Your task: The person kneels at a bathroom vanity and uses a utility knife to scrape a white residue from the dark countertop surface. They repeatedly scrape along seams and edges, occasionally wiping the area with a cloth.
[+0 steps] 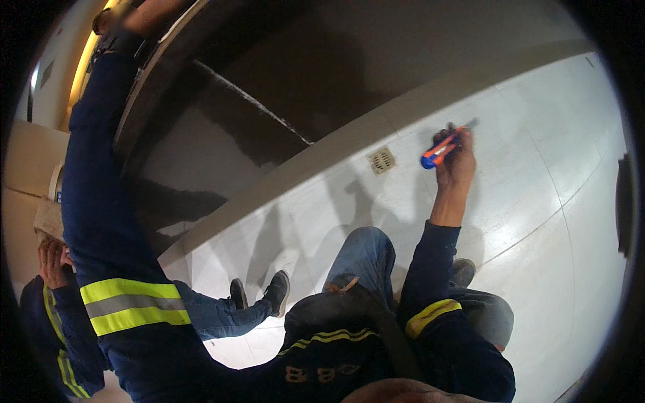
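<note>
My right hand (458, 161) is closed around the orange-and-blue handle of a hand tool (440, 152) above the pale floor. A short grey tip sticks out past the fingers. It is blurred, so I cannot make out the tool's exact kind. My left arm reaches far up along the left side. At the top edge of the picture, my left hand (151, 17) is beside the rim of a dark panel (289, 74). Its fingers are cut off or smeared. A thin white line crosses the dark panel, between my two arms.
A square floor drain (382, 161) lies left of my right hand. A light ledge (322, 158) runs along the dark panel's base. At left, a co-worker's hand (51, 263) touches a pale block (50, 220). Dark shoes (276, 293) stand on the floor near my knee (366, 255).
</note>
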Tool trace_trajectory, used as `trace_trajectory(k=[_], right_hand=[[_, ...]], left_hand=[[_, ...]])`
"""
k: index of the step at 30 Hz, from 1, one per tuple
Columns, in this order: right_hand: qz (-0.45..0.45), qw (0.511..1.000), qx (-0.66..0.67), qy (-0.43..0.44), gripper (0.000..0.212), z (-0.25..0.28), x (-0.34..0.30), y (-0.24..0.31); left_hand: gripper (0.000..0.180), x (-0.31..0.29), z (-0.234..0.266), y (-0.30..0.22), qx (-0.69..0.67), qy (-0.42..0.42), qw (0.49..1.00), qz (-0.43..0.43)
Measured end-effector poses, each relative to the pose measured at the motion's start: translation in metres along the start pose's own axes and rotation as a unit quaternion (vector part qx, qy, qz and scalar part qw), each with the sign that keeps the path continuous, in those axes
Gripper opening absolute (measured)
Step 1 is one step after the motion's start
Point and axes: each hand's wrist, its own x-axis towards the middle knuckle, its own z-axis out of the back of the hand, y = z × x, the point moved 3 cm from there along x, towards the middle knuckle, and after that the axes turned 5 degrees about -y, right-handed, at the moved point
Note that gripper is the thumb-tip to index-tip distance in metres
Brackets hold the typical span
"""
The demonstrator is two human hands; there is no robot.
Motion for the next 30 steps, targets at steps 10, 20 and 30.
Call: trace_trajectory(k=[10, 20, 30], right_hand=[[0.23, 0.956, -0.148, 0.105, 0.05, -0.101, -0.087, 0.062], [0.32, 0.922, -0.132, 0.175, 0.039, -0.09, -0.104, 0.036], [0.249, 0.841, -0.332, 0.347, 0.035, -0.108, -0.16, -0.083]], left_hand=[[0.057, -0.039, -0.014, 0.081, -0.17, -0.055, 0.975, 0.135], [0.056, -0.019, -0.002, 0.006, -0.191, -0.051, 0.956, 0.216], [0.062, -0.013, 0.0, -0.015, -0.193, -0.053, 0.954, 0.223]])
